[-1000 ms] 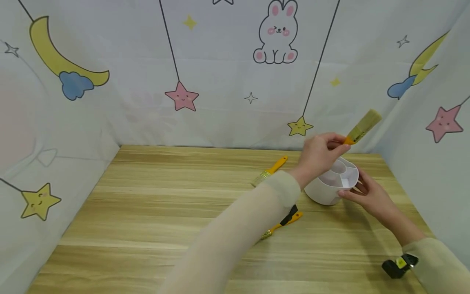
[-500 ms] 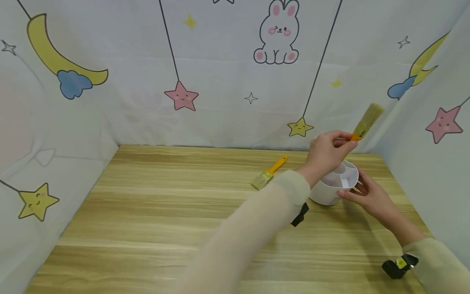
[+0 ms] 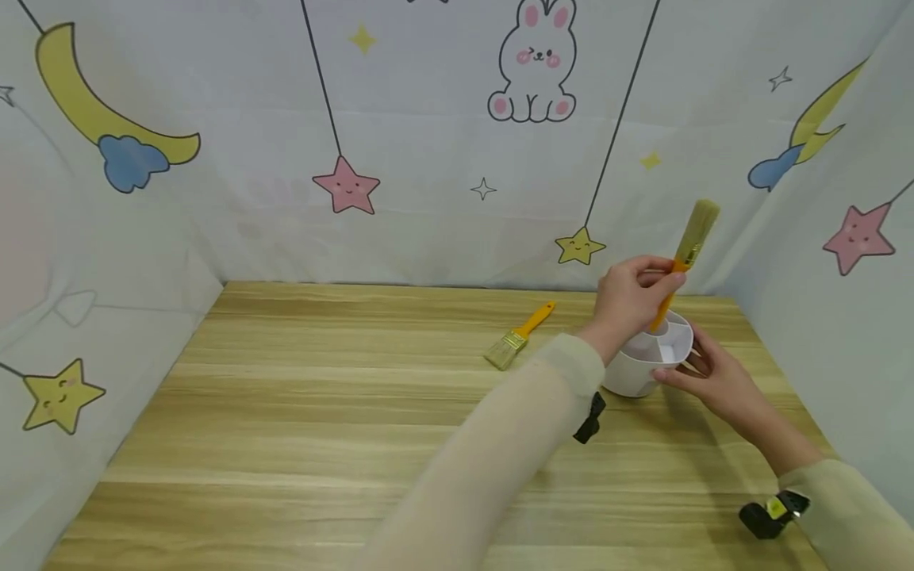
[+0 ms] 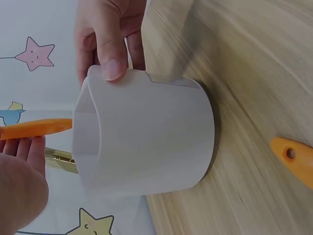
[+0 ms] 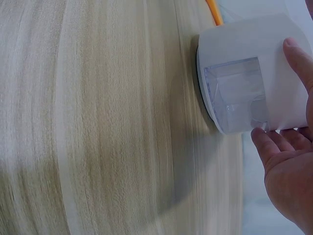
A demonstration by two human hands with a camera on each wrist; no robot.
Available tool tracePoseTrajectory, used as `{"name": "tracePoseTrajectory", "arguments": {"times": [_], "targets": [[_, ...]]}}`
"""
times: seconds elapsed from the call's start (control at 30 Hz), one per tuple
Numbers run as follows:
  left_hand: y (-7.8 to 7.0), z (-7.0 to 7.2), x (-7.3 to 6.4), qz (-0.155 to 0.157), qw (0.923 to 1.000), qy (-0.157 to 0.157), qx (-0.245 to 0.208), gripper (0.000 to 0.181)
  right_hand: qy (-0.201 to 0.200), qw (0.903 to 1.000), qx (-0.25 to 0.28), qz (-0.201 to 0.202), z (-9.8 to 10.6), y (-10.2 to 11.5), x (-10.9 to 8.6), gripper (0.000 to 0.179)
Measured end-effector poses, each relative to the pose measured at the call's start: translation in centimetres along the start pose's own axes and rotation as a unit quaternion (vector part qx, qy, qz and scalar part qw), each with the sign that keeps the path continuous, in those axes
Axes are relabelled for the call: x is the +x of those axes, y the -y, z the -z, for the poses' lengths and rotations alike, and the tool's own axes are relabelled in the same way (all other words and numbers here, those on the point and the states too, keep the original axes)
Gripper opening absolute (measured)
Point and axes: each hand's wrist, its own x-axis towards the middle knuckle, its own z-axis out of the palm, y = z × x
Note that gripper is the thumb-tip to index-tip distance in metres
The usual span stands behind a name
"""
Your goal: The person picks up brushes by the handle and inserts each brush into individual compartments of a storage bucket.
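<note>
The left hand (image 3: 628,301) pinched a brush (image 3: 694,234) by its orange handle, pale bristles slanting up, ferrule gold-toned, lower end at the opening of a white, divided container (image 3: 631,375). The right hand (image 3: 724,381) gripped that container, upright on the wood-grained surface (image 3: 321,396).

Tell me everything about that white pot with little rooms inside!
The rounded white holder looks plastic, with divided compartments under its open top and a clear panel low on one side. It stands upright toward the right of the wood-patterned table. The right hand grips it; an orange brush handle points down at its mouth.
</note>
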Motion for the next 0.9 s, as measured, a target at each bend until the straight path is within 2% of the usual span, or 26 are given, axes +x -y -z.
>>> {"name": "tracePoseTrajectory", "arguments": {"times": [0.27, 0.53, 0.9], "targets": [[1.2, 0.3, 0.1, 0.003, 0.9999, 0.002, 0.015, 0.017, -0.005, 1.0, -0.001, 0.002, -0.1, 0.0, 0.0, 0.101], [1.8, 0.9, -0.1, 0.0, 0.9961, 0.006, 0.088, 0.013, -0.007, 1.0, 0.001, 0.003, -0.1, 0.2, -0.1, 0.101], [1.1, 1.0, 0.1, -0.005, 0.9836, 0.013, 0.18, 0.015, -0.005, 0.9999, 0.001, -0.009, 0.0, 0.3, -0.2, 0.101]]}}
